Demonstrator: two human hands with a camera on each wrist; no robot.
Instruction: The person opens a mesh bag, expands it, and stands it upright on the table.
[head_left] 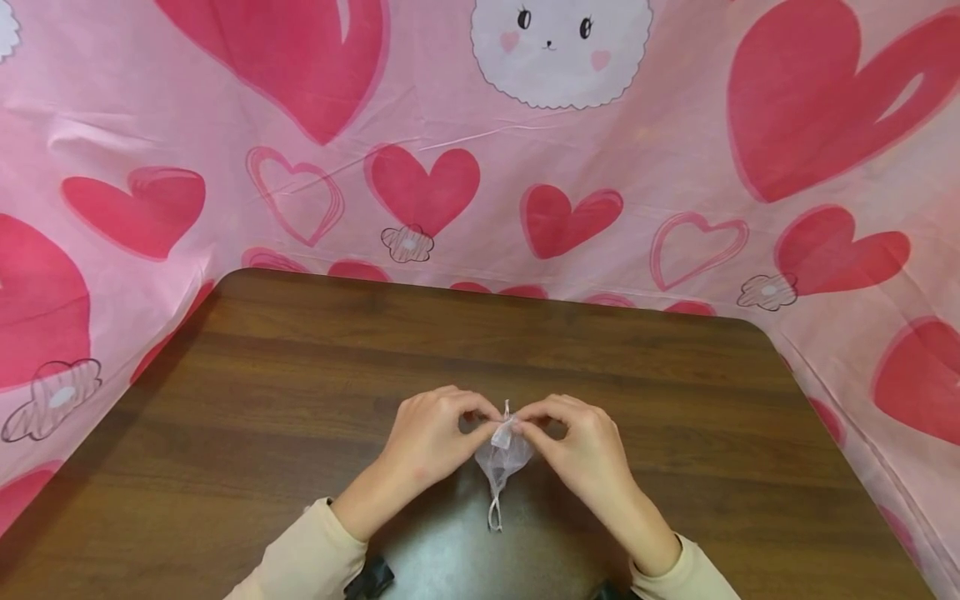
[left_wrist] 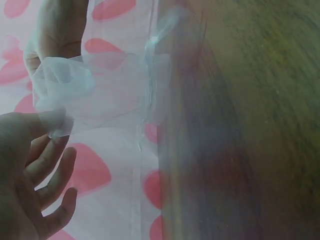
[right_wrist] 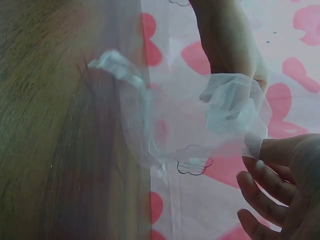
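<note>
The person's left hand (head_left: 433, 437) and right hand (head_left: 588, 442) are bare, the sleeves (head_left: 303, 554) pale cream with plain cuffs (head_left: 341, 532) — a small black block (head_left: 369, 578) shows beside the left one.

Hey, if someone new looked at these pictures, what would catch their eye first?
Probably the pink cloth with big red hearts, behind and beside the dark table. Next, the sheer bag over the table's near part, pinched at its top by the left hand and right hand.
</note>
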